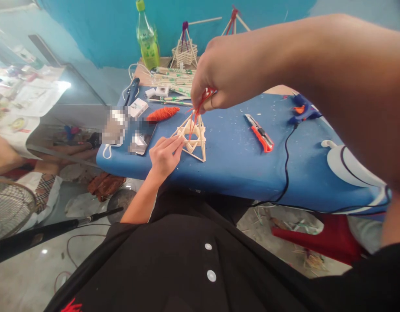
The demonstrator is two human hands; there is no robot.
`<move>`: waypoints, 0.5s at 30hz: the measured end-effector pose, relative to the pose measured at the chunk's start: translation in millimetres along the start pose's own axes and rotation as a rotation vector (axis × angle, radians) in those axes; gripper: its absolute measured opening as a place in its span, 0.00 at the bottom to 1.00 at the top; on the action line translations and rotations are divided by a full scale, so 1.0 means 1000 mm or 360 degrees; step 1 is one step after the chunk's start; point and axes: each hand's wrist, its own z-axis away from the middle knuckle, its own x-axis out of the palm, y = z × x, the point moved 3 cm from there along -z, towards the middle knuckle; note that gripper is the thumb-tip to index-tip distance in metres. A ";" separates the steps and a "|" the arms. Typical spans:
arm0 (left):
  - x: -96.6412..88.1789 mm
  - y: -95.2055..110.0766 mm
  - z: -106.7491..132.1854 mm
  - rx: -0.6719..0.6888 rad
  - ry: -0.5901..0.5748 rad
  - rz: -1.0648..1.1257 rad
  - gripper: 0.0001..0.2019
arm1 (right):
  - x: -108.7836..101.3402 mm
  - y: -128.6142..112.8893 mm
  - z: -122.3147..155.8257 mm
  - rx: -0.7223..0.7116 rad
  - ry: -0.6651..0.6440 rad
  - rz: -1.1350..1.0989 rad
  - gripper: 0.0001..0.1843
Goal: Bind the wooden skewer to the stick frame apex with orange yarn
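Observation:
A small frame of pale wooden sticks (195,138) stands on the blue table (239,156). My left hand (164,154) pinches one corner of its base from the left. My right hand (224,78) hovers over the frame's peak, fingers pinched on red yarn (200,106) that hangs down onto the sticks. An orange-red yarn bundle (163,113) lies just left of the frame.
An orange utility knife (260,133) lies to the right, a blue glue gun (302,110) with a black cord farther right. A phone (141,139), small boxes, loose sticks (173,80), a green bottle (147,39) and other stick models (185,47) sit behind. Another person's limbs show at far left.

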 end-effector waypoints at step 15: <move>0.003 0.001 -0.008 0.0070 0.0075 0.0027 0.07 | 0.010 0.003 0.004 -0.0064 -0.0153 0.0649 0.12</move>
